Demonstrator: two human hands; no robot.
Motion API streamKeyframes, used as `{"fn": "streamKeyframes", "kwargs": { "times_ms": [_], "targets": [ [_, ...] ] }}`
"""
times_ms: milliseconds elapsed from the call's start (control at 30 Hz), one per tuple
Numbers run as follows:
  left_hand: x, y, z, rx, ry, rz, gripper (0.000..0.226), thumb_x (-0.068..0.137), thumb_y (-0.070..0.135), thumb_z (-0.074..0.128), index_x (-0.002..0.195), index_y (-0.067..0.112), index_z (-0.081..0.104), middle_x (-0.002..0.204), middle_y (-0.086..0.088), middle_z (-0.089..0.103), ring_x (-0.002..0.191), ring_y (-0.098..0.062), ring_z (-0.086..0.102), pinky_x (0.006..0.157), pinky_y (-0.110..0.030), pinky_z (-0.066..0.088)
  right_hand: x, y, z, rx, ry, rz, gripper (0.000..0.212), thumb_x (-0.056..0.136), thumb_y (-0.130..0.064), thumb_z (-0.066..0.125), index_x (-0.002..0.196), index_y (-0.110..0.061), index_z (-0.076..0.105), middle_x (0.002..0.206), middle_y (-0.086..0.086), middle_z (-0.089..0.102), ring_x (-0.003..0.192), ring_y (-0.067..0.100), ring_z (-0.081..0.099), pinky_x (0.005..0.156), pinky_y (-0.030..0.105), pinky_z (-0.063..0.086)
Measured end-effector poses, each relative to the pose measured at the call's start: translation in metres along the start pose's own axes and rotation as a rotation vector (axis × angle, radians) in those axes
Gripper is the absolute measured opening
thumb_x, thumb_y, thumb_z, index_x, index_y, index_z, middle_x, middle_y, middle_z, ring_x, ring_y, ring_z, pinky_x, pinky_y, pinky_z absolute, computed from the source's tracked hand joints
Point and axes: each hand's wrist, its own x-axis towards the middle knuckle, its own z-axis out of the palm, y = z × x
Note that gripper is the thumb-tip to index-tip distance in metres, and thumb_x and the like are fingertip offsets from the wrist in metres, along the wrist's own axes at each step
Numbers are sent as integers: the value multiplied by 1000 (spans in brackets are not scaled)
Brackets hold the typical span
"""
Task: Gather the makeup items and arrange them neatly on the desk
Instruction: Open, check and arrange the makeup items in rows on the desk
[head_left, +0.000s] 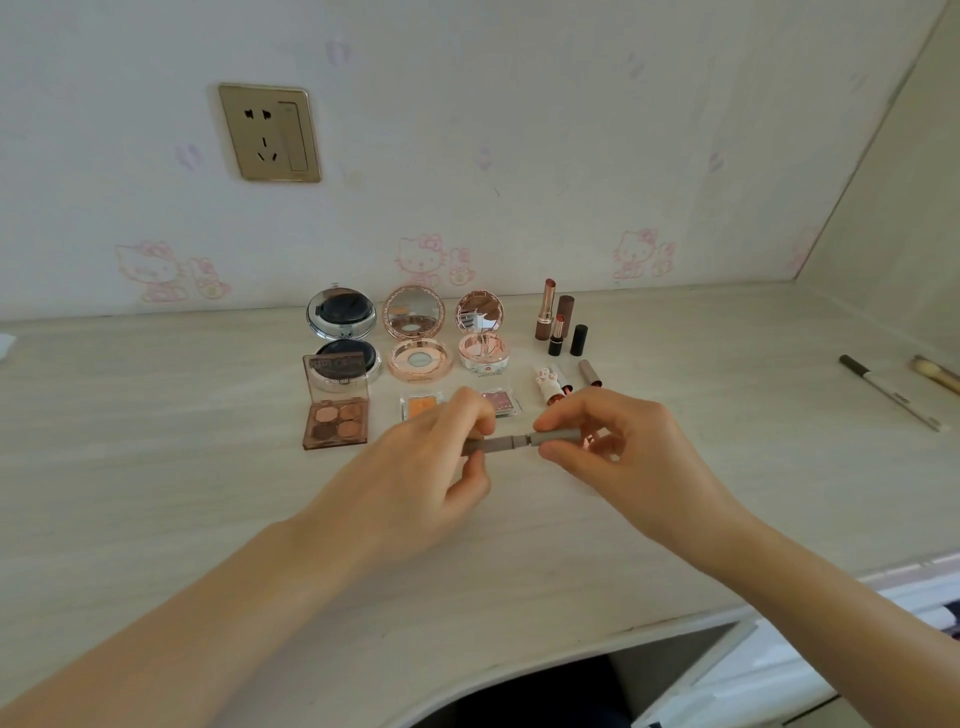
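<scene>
Fingers of the left hand (441, 447) and right hand (597, 441) are being kept pinched on the two ends of a grey pencil (511, 443) above the desk (156, 467). Compacts (415, 332), palette (335, 405) and lipsticks (558, 322) are judged arranged; a pen (891, 392) and brush (935, 373), cut off by the frame edge, are judged remaining. Whether the cap is being closed cannot be told.

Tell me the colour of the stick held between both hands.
Grey-taupe stick, seen in the head view.

Both forearms bare, no sleeves; left hand (415, 470), right hand (618, 447).
</scene>
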Motion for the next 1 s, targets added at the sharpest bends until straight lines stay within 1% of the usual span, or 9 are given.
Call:
{"fn": "streamKeyframes", "kwargs": {
  "times_ms": [100,200,267,333,433,533,667,767,1000],
  "targets": [
    [2,-4,2,15,-1,79,19,87,12,53,92,26,41,84,6,55,75,-12,53,67,-36,49,2,4,-6,-55,30,5,19,81,-14,74,85,-32,70,79,-15,66,75,2,56,66,10,45],
    [2,-7,5,37,3,170,8,88,17,49,93,23,49,89,6,58,79,-5,50,71,-25,46,3,7,-11,-130,39,-14,21,82,-10,72,88,-30,70,78,-16,66,76,-4,55,64,6,41],
    [2,-9,6,12,14,169,9,88,19,50,96,24,51,97,5,62,84,-2,53,74,-22,46,4,11,-14,-140,59,-16,21,82,-11,71,89,-31,71,81,-15,68,80,-1,56,66,11,46],
    [3,-11,6,-29,54,164,10,88,15,56,94,23,55,111,6,62,90,2,56,78,-19,47,4,15,-17,-130,87,-26,17,83,-15,71,91,-30,72,86,-17,69,84,3,60,75,17,49],
    [4,-11,5,-51,102,179,11,85,5,65,90,14,65,120,6,55,80,7,55,76,-13,45,5,21,-20,-59,139,1,14,83,-18,71,90,-30,72,87,-21,70,87,5,63,78,21,50],
    [4,-6,6,-76,110,200,9,84,8,63,89,11,70,118,6,56,72,2,55,72,-12,44,5,28,-25,-20,163,60,12,84,-20,70,90,-31,71,88,-17,71,89,7,64,80,23,52],
    [4,4,12,-123,131,158,13,82,3,65,89,11,73,117,6,59,68,-3,56,70,-15,45,5,40,-34,-48,162,81,13,84,-19,70,89,-31,71,89,-16,70,89,5,64,78,21,52],
    [10,12,17,-151,138,114,17,82,5,64,95,10,74,119,6,59,74,-1,60,75,-18,48,6,49,-43,-66,161,90,12,84,-19,71,88,-30,71,87,-18,70,86,3,64,74,17,51],
    [48,35,43,-153,-18,1,24,86,18,68,109,12,72,123,13,52,80,-4,62,81,-19,48,9,74,-67,-69,207,136,8,85,-20,70,86,-28,71,84,-12,71,85,3,64,70,15,48]
  ]
}}
